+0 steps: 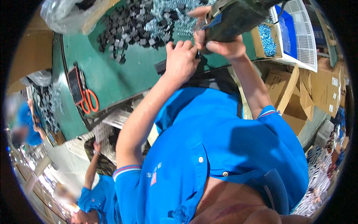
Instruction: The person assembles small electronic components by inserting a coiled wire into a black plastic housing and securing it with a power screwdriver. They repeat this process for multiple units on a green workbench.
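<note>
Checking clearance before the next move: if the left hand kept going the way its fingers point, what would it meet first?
Probably the dark boxy part held by the right hand; the left hand already looks about touching it.

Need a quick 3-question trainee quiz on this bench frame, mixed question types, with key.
1. True or false: the right hand grips a large dark block raised above the green table.
2. What lies beside the orange-handled scissors near the table's edge? A) a phone B) a cup C) a hammer
3. Fill in: the small cardboard box at the right of the table holds shiny ______.

Key
1. True. The left hand is closed at the block's lower edge; what its fingers pinch cannot be seen.
2. A, a dark phone with a red rim.
3. Screws.
</note>
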`<state>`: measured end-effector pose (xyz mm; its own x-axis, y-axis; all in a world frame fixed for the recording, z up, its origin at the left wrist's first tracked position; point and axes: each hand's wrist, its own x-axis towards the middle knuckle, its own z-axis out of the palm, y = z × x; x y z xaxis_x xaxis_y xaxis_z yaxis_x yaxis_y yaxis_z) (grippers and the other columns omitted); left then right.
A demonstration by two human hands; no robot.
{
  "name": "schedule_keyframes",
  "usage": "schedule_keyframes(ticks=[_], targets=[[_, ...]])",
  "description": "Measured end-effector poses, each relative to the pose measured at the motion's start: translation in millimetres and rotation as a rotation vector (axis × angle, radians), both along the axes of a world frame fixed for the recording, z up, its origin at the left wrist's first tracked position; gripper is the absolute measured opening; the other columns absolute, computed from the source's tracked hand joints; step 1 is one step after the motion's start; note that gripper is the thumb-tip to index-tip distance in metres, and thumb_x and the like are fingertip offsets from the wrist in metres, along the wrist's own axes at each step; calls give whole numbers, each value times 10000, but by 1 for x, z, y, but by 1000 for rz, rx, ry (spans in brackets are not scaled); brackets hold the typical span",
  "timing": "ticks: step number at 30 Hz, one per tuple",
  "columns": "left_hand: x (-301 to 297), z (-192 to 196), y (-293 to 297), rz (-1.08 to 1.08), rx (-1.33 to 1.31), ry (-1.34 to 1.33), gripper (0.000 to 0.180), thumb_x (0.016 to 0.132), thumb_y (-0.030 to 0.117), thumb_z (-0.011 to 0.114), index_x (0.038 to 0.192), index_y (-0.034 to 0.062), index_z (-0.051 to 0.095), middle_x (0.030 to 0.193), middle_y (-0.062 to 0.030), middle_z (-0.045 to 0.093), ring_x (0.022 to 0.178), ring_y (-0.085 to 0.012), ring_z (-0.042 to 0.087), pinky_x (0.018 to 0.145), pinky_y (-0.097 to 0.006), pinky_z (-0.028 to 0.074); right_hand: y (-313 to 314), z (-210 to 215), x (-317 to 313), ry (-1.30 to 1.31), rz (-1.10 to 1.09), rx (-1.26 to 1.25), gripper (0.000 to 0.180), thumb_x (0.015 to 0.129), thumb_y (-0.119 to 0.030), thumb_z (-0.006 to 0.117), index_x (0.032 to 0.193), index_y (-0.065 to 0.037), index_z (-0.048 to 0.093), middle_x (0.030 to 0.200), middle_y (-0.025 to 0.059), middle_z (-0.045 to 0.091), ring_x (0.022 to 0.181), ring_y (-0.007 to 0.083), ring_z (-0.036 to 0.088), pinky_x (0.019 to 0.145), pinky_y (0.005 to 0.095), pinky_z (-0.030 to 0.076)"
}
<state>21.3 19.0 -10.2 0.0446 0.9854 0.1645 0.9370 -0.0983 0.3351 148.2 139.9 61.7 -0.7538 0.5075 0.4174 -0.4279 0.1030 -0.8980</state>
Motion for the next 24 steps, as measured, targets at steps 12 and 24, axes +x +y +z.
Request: schedule_keyframes(ticks=[12,24], targets=[[2,9,-3,24,-59,-54,382,729,203,763,1071,75,653,964,-70,586,1006,-271,545,906,-458,367,55,-74,110,-970,-960,252,678,779,-277,743,1308,57,481,1105,255,657,1009,341,660,907,389,486],[-6,7,-9,92,128,-225,444,722,195,776,1125,63,645,993,-69,598,978,-278,550,904,-442,366,50,7,127,-1219,-1068,489,378,866,-325,646,1173,-105,661,1075,163,688,1011,342,649,873,415,499]])
